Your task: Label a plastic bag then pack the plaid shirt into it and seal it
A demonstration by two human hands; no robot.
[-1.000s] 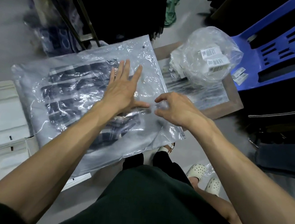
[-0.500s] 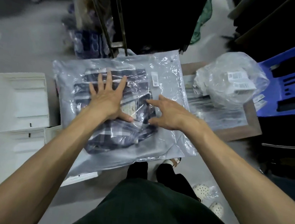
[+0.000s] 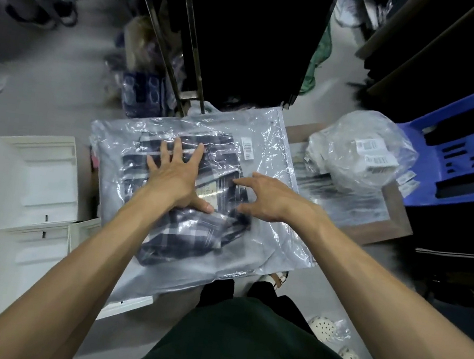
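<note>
A clear plastic bag (image 3: 264, 236) lies flat in front of me with the folded dark plaid shirt (image 3: 193, 233) inside it. A white barcode label (image 3: 247, 148) is stuck near the bag's far right corner. My left hand (image 3: 175, 176) presses flat on the bag over the shirt, fingers spread. Just to its right, my right hand (image 3: 266, 200) hovers with fingers curled and apart, touching or nearly touching the plastic.
White cardboard boxes (image 3: 36, 178) lie open at the left. A clear bag of labelled white packets (image 3: 358, 152) rests on a wooden board (image 3: 388, 227) at the right, beside a blue plastic chair (image 3: 471, 154). A metal rack (image 3: 172, 37) with dark clothes stands behind.
The view has tilted and pulled back. My right hand let go of the bag's near edge and moved up over the shirt; my left hand stays pressed flat on the bag.
</note>
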